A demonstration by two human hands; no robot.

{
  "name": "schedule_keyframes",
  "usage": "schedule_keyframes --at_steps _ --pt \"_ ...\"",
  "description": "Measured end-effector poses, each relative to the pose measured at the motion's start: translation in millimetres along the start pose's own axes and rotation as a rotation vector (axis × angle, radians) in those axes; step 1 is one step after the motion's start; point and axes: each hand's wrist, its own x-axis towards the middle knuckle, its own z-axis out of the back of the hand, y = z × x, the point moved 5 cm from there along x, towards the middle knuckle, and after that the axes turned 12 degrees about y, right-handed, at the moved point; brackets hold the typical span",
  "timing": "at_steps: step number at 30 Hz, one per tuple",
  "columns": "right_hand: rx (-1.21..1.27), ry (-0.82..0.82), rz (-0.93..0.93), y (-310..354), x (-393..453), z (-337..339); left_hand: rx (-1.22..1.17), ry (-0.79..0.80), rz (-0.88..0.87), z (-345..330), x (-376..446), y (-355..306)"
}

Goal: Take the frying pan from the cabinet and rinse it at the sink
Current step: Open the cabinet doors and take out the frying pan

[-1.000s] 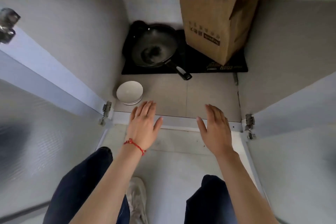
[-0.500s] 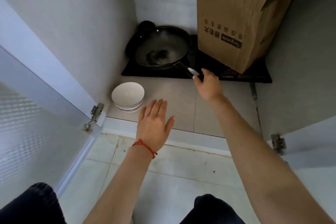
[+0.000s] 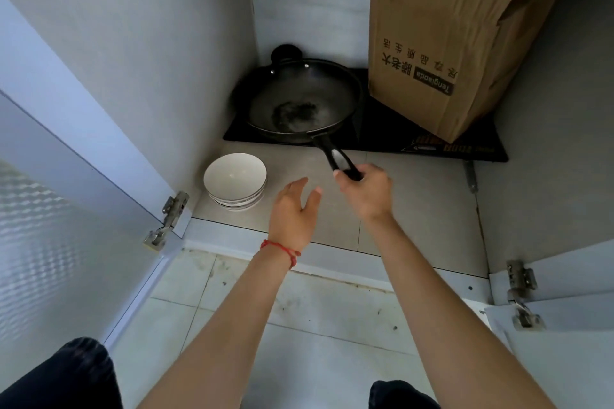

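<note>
A black frying pan rests at the back left of the open low cabinet, on a flat black cooktop. Its long black handle points toward me, and my right hand is closed around the handle's end. My left hand, with a red string on the wrist, hovers open over the cabinet floor just left of the right hand, holding nothing. The sink is out of view.
A stack of white bowls stands on the cabinet floor at the front left. A tall cardboard box leans on the cooktop to the right of the pan. Both cabinet doors hang open. My knees show at the bottom.
My right hand went from the cabinet's front edge to the pan's handle and closed around it. The camera moved closer and lower. My left hand stayed open near the front.
</note>
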Motion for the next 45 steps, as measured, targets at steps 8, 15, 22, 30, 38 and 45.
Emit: schedule_keyframes --at_steps 8,15,22,30,38,45 --pt "0.065 -0.012 -0.006 1 -43 -3 -0.397 0.082 0.161 -9 43 0" --pt "0.108 0.026 -0.024 -5 -65 -16 -0.442 0.103 0.277 -15 57 17" --pt "0.495 0.25 -0.117 -2 -40 -22 -0.664 0.138 0.238 -17 60 24" --pt "0.449 0.442 -0.122 8 -30 -39 -0.838 0.179 0.245 -12 56 25" --pt "0.406 0.37 -0.044 4 -48 -41 -1.014 0.176 0.264 -22 41 31" --pt "0.438 0.343 0.025 13 -75 -24 -1.004 0.211 0.241 -18 16 6"
